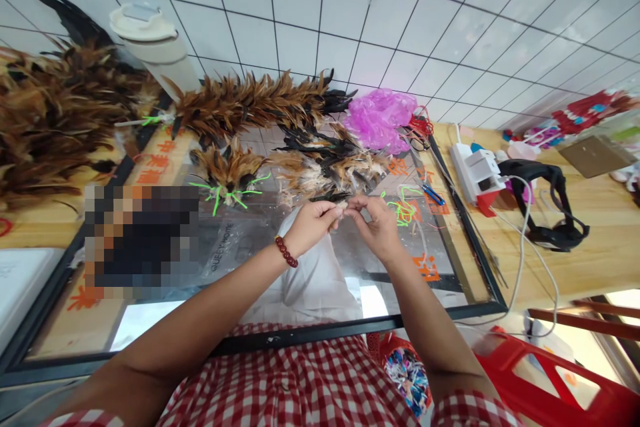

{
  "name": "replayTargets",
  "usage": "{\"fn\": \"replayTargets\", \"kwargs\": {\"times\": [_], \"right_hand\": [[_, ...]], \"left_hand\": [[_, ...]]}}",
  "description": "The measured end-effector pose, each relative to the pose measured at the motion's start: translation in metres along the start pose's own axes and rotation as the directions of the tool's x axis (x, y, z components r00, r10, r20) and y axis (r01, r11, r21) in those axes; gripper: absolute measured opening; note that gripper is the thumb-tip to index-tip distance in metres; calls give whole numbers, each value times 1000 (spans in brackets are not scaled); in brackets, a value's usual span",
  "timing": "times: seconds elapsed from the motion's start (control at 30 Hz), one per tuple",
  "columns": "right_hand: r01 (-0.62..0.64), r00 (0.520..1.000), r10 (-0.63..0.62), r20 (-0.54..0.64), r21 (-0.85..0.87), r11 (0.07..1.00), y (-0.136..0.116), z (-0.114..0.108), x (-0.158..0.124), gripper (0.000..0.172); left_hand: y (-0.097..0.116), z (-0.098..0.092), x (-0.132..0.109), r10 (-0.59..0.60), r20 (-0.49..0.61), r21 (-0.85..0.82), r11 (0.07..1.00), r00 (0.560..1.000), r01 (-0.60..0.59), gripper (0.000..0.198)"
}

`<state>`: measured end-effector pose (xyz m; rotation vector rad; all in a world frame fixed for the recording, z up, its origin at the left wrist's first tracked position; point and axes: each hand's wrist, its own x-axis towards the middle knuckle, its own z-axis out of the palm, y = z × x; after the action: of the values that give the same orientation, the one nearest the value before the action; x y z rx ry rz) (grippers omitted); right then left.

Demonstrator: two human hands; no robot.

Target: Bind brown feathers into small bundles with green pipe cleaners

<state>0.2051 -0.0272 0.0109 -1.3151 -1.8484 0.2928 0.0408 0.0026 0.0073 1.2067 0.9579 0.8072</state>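
Note:
My left hand (316,225), with a dark red bead bracelet (286,251) at the wrist, is closed in a pinch. A small pale tuft (342,207) shows at its fingertips; its kind is too small to tell. My right hand (376,225) pinches right beside it, thumb against fingers, but what sits between them is hidden. Just beyond my hands lies a loose pile of brown, black and cream feathers (330,170). Left of that is a small feather bundle (227,170) with bright green ties (234,197). Green cord (405,210) lies right of my right hand.
A long feather garland (255,103) runs along the back, near a white tumbler (155,47). More feathers (50,120) heap at left. Purple plastic (383,117), a blue cutter (433,194), a power strip (473,170) and a black headband (547,207) lie rightward. A black frame (480,260) edges the glass.

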Motion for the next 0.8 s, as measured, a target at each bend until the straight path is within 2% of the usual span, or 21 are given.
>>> {"fn": "replayTargets", "kwargs": {"times": [0.1, 0.2, 0.37, 0.43, 0.53, 0.67, 0.8], "right_hand": [[-60, 998, 59, 8, 112, 992, 0, 2, -1, 23], [-177, 984, 178, 25, 304, 936, 1, 6, -1, 30], [-291, 948, 318, 29, 488, 823, 8, 12, 7, 26], [-287, 949, 315, 29, 497, 819, 13, 15, 15, 24], [-248, 967, 243, 71, 466, 850, 18, 19, 32, 25], [-213, 976, 161, 150, 459, 863, 16, 29, 52, 29], [-233, 971, 170, 168, 502, 833, 12, 48, 55, 38]], "left_hand": [[-1, 0, 0, 13, -2, -17, 1000, 1000, -13, 28], [-3, 0, 1, 10, -47, -56, 998, 999, -13, 28], [-3, -1, 3, -21, -122, -123, 992, 992, 6, 29], [-2, -2, 6, -22, -147, -136, 991, 989, 1, 29], [-3, -6, 10, -1, -220, -178, 983, 976, -39, 30], [-7, -15, 18, 53, -367, -245, 958, 929, -151, 31], [-12, -22, 25, 80, -444, -257, 943, 892, -213, 33]]}}
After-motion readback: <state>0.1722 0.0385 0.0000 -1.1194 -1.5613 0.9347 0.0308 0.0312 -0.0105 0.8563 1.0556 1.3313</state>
